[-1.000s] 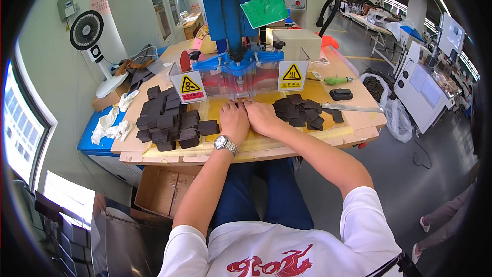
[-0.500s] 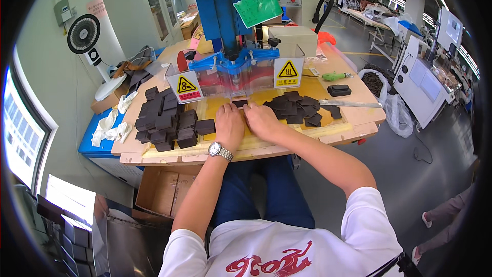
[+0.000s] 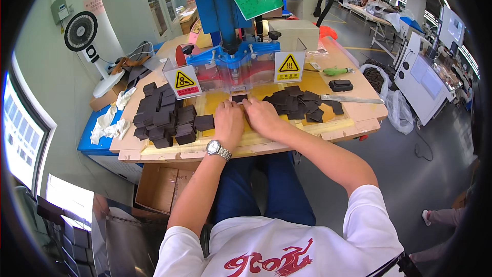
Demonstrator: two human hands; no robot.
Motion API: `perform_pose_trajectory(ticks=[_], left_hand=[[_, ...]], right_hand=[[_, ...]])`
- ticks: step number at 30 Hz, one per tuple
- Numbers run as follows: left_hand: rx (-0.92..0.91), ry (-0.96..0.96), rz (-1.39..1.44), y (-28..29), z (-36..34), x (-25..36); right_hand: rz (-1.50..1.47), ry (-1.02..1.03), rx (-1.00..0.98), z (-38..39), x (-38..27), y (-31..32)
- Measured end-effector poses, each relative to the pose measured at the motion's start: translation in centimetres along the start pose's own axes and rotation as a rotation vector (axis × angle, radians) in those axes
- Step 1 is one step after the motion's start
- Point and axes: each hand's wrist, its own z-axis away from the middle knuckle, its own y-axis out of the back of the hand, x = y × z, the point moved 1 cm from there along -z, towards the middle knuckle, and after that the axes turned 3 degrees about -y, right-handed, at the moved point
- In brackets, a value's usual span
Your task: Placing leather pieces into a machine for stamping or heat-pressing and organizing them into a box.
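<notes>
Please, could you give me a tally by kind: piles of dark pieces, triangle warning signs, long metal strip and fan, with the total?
Piles of dark pieces: 2
Warning signs: 2
Metal strip: 1
Fan: 1
Total: 6

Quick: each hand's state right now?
Left hand: at the small dark piece; grip cannot be told.
Right hand: at the same piece; grip cannot be told.

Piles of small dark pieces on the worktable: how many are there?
2: a larger pile lies left of the left hand, and a flatter pile right of the right hand. The lone piece at the hands isn't counted. More could be hidden behind the blue machine.
</notes>
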Motion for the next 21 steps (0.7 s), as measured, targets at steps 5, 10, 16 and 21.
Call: perform_pose_trajectory(ticks=[5,10,16,21], left_hand=[[-0.001,0.017,-0.002,-0.6,0.0,0.0],[-0.048,-0.014,0.036,-1.0,-0.9,-0.4],[0.014,0.158,0.029,-1.6,-1.7,0.4],[-0.001,0.128,-0.005,-2.2,-1.2,0.1]], right_hand=[[-0.006,0.004,-0.023,-0.2,-0.5,0.6],[0.004,0.011,-0.047,-0.5,0.0,0.2],[0.080,-0.042,-0.104,-0.5,-0.3,0.1],[0.110,-0.002,-0.007,-0.5,-0.3,-0.2]])
